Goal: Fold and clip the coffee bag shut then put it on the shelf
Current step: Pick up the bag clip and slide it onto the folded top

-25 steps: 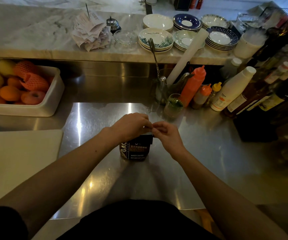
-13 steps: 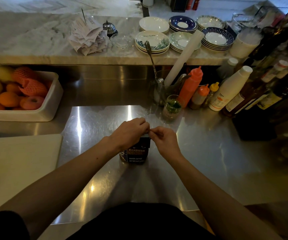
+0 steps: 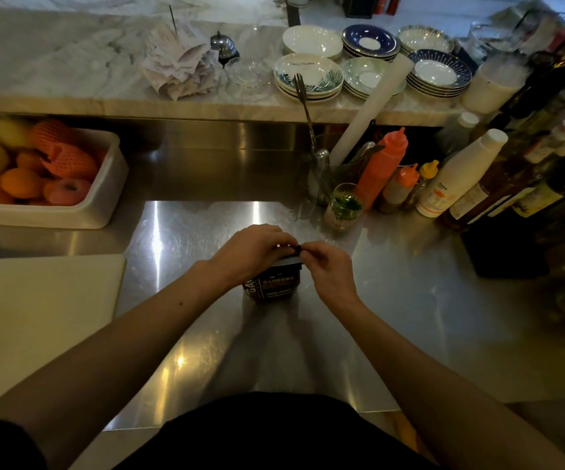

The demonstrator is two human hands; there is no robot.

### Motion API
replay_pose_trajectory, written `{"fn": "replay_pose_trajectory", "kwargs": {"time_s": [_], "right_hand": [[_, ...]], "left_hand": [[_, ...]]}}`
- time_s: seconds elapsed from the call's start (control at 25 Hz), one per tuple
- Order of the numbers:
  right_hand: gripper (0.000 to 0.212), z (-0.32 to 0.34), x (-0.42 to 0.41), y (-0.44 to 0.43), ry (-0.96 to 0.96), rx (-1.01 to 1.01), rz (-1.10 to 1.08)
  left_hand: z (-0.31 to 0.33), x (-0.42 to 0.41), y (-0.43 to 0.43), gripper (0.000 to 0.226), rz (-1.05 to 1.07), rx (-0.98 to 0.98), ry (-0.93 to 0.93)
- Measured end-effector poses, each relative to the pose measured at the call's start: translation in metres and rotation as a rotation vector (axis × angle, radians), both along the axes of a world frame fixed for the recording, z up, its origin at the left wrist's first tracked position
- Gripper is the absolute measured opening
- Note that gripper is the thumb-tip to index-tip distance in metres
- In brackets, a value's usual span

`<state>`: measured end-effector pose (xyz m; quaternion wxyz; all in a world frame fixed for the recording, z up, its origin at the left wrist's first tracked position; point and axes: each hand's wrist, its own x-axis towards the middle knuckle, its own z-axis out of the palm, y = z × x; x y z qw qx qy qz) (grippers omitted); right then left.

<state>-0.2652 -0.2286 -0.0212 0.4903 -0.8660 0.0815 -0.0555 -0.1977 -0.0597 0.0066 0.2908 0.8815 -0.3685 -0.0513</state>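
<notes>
A dark coffee bag with white lettering stands upright on the steel counter in the middle of the head view. Its top is folded down into a flat grey strip. My left hand covers the left part of that folded top and presses on it. My right hand pinches the right end of the fold, where a small dark piece shows between the fingertips; I cannot tell whether it is a clip. Both hands hide most of the bag's top.
A white tub of fruit sits at the left, a pale cutting board at the near left. Squeeze bottles, a small glass, a utensil holder and tall bottles crowd the right. Stacked plates lie on the marble ledge behind.
The bag's top has been folded lower, so the bag looks shorter. Both hands stay on the fold and have shifted only slightly.
</notes>
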Motion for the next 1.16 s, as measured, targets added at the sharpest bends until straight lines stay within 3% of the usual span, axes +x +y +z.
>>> {"fn": "replay_pose_trajectory", "kwargs": {"time_s": [0.72, 0.92, 1.08, 1.16], "right_hand": [[0.018, 0.0, -0.006, 0.007, -0.09, 0.1, -0.077], [0.019, 0.001, -0.002, -0.018, 0.034, 0.038, 0.056], [0.018, 0.002, -0.003, -0.026, 0.084, 0.064, 0.124], [0.017, 0.004, 0.001, -0.025, 0.107, 0.07, 0.157]], "left_hand": [[0.001, 0.0, -0.01, 0.027, 0.003, -0.028, 0.04], [0.009, 0.006, 0.038, 0.064, 0.114, 0.16, 0.225], [-0.005, -0.004, 0.069, 0.027, 0.21, 0.023, 0.328], [-0.009, -0.011, 0.069, 0.021, 0.298, -0.092, 0.385]]}}
